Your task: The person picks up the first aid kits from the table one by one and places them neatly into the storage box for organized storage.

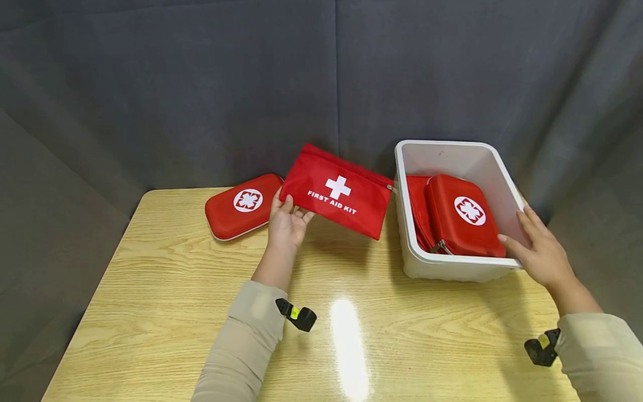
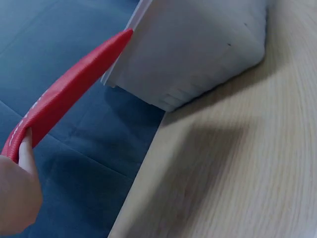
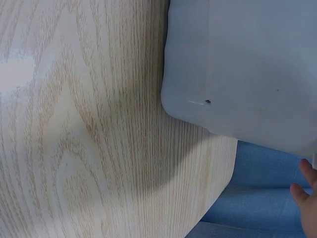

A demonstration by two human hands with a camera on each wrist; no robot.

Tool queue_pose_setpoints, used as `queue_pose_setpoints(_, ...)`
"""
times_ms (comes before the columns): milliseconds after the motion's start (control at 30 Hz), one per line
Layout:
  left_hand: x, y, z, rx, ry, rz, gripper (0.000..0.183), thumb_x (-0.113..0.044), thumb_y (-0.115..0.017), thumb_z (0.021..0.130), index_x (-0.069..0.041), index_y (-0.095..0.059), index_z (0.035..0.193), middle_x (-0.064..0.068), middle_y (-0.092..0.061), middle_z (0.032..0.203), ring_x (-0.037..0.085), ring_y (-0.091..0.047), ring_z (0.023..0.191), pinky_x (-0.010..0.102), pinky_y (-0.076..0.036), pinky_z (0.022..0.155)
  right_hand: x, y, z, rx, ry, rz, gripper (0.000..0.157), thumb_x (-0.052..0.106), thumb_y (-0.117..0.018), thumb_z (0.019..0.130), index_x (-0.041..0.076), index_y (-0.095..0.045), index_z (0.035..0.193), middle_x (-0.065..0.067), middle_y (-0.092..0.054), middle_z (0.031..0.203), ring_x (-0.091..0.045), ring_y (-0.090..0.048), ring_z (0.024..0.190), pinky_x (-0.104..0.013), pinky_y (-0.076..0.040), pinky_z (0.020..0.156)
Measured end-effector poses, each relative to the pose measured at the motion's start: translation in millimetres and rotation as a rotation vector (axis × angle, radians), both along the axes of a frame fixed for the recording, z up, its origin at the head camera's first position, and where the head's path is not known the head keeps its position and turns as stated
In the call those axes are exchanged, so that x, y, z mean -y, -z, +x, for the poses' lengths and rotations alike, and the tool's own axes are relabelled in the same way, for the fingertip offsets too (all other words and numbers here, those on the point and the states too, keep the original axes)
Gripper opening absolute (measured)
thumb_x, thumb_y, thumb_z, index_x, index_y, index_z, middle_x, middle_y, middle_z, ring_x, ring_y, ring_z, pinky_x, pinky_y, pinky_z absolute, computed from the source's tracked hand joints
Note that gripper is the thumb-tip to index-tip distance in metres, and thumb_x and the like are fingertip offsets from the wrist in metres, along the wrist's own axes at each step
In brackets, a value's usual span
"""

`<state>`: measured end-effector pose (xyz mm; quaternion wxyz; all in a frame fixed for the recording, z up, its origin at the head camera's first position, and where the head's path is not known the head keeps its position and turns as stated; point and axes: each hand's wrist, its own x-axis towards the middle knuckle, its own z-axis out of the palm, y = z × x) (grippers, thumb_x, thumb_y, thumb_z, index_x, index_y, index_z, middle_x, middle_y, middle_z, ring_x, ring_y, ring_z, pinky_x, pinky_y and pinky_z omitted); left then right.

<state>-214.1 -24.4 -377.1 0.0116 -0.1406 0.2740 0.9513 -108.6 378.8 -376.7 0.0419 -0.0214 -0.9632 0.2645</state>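
Note:
My left hand (image 1: 287,223) holds a red zippered first aid pouch (image 1: 321,209) by its lower left corner, thumb on the front and fingers behind. The pouch hangs tilted above the table, its right end near the bin's left wall; in the left wrist view the pouch (image 2: 74,89) is seen edge-on. My right hand (image 1: 545,254) holds the front right corner of a white plastic bin (image 1: 452,268), thumb over the rim and fingers along the right side. Inside the bin, a red hard first aid case (image 1: 464,218) leans beside another red item (image 1: 418,206), partly hidden.
A second red first aid case (image 1: 241,206) with a white round emblem lies at the table's back left, behind my left hand. The wooden table (image 1: 176,312) ends at a grey curtain (image 1: 251,95) at the back and sides.

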Motion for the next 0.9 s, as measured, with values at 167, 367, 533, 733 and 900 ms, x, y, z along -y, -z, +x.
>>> queue_pose_setpoints(167, -3.4, -4.9, 0.3, -0.017, 0.031, 0.043, 0.023, -0.006, -0.033, 0.092, -0.021, -0.045, 0.105, 0.008, -0.047, 0.099, 0.021, -0.048, 0.08, 0.03, -0.047, 0.054, -0.2, 0.0, -0.4, 0.006, 0.002, -0.005, 0.068, 0.032, -0.044, 0.087, -0.001, -0.011, 0.135, -0.019, -0.003, 0.141, -0.046, -0.01, 0.121, -0.067, -0.015, 0.083)
queue_pose_setpoints(367, -11.3, -10.0, 0.5, -0.04, 0.056, 0.05, 0.022, -0.005, -0.032, 0.092, -0.02, -0.045, 0.101, 0.007, -0.048, 0.096, 0.021, -0.051, 0.076, 0.029, -0.047, 0.052, 0.5, -0.1, 0.1, 0.022, 0.011, -0.011, 0.069, 0.033, -0.044, 0.087, 0.001, -0.009, 0.136, -0.017, -0.001, 0.141, -0.046, -0.008, 0.122, -0.068, -0.015, 0.081)
queue_pose_setpoints(533, -18.7, -15.2, -1.1, -0.06, 0.08, 0.037, 0.021, -0.005, -0.032, 0.092, -0.019, -0.045, 0.102, 0.006, -0.048, 0.096, 0.021, -0.051, 0.075, 0.029, -0.047, 0.053, -0.3, 0.7, -0.4, 0.016, 0.008, -0.011, 0.068, 0.033, -0.044, 0.087, 0.001, -0.009, 0.136, -0.017, -0.002, 0.142, -0.046, -0.009, 0.122, -0.068, -0.015, 0.082)
queue_pose_setpoints(733, -30.2, -23.2, -5.2, -0.077, 0.123, 0.006, 0.02, -0.007, -0.034, 0.092, -0.018, -0.045, 0.105, 0.006, -0.048, 0.098, 0.021, -0.052, 0.073, 0.029, -0.048, 0.054, -0.9, 0.9, -1.3, 0.02, 0.004, 0.0, 0.068, 0.033, -0.044, 0.087, 0.0, -0.01, 0.136, -0.018, -0.002, 0.141, -0.046, -0.009, 0.122, -0.067, -0.014, 0.083)
queue_pose_setpoints(900, -41.2, -27.2, -8.4, -0.072, 0.151, 0.0, 0.021, -0.006, -0.034, 0.092, -0.017, -0.045, 0.107, 0.006, -0.048, 0.098, 0.021, -0.053, 0.072, 0.029, -0.048, 0.054, 0.0, 0.1, -0.5, 0.03, 0.014, 0.003, 0.069, 0.034, -0.044, 0.087, 0.001, -0.009, 0.136, -0.017, -0.001, 0.142, -0.045, -0.008, 0.122, -0.068, -0.015, 0.082)
